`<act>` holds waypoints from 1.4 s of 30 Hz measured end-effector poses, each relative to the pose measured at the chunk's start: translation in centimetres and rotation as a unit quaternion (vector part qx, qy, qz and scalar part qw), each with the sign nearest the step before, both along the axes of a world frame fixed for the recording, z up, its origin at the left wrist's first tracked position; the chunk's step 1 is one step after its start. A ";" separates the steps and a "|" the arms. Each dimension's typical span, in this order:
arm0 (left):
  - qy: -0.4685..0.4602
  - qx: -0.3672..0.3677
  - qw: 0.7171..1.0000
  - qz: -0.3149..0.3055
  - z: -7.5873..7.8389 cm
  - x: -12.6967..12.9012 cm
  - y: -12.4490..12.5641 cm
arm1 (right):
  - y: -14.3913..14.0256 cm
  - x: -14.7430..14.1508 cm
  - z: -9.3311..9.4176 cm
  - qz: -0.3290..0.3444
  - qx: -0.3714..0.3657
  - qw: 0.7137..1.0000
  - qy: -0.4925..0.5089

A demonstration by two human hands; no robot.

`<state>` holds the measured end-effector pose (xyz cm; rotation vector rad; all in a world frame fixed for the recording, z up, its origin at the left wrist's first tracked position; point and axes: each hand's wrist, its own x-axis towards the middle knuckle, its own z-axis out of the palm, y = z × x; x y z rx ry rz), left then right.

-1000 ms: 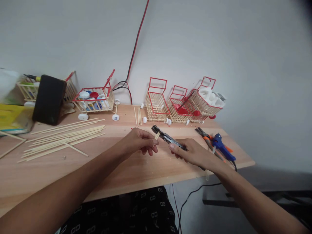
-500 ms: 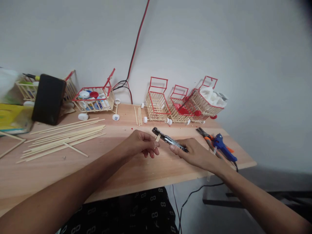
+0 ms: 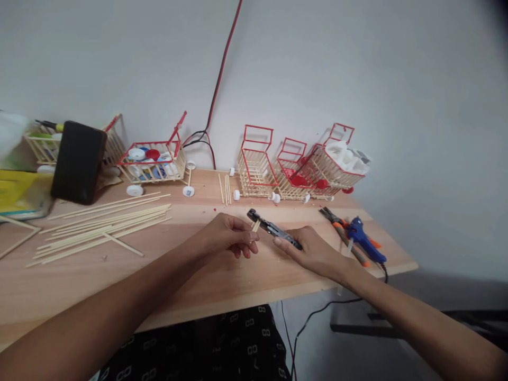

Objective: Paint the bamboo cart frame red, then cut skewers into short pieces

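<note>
My left hand [image 3: 237, 237] pinches a pair of short wooden sticks [image 3: 256, 226] between thumb and fingers, above the table. The upper ends of the sticks meet the head of a dark, pliers-like metal multi-tool [image 3: 271, 227]. My right hand [image 3: 310, 247] is closed around the handles of that tool, whose head points up and left. Whether its jaws are closed on the sticks I cannot tell. Several thin wooden sticks [image 3: 113, 225] lie at the left, and a few shorter sticks [image 3: 227, 189] lie farther back.
Small stick-built carts stand along the wall: one with bottle caps [image 3: 153, 161], one bare [image 3: 256, 172], one holding white material [image 3: 343, 159]. Orange-handled pliers [image 3: 342, 230] and a blue glue gun [image 3: 363, 238] lie right. A black phone-like slab [image 3: 79, 161] leans at left.
The tool and my right hand have shifted slightly left and down. My left hand stays nearly in place, still pinching the short sticks.
</note>
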<state>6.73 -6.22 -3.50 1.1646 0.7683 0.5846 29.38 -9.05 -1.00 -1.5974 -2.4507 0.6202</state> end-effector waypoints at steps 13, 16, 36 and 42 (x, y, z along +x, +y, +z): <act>0.016 0.032 0.999 -0.022 0.0 -0.4 0.3 | 0.5 0.7 -1.7 -0.050 0.031 0.997 0.052; 0.077 0.110 0.991 -0.005 0.4 -1.6 1.4 | 1.2 1.0 -1.6 -0.120 0.029 0.983 0.139; 0.481 0.393 0.777 0.102 -1.0 -3.9 3.2 | 5.5 -4.5 -4.3 -0.208 0.038 0.851 0.480; 0.477 0.404 0.775 0.095 -0.9 -3.9 3.4 | 5.8 -3.4 -4.6 -0.220 0.023 0.820 0.528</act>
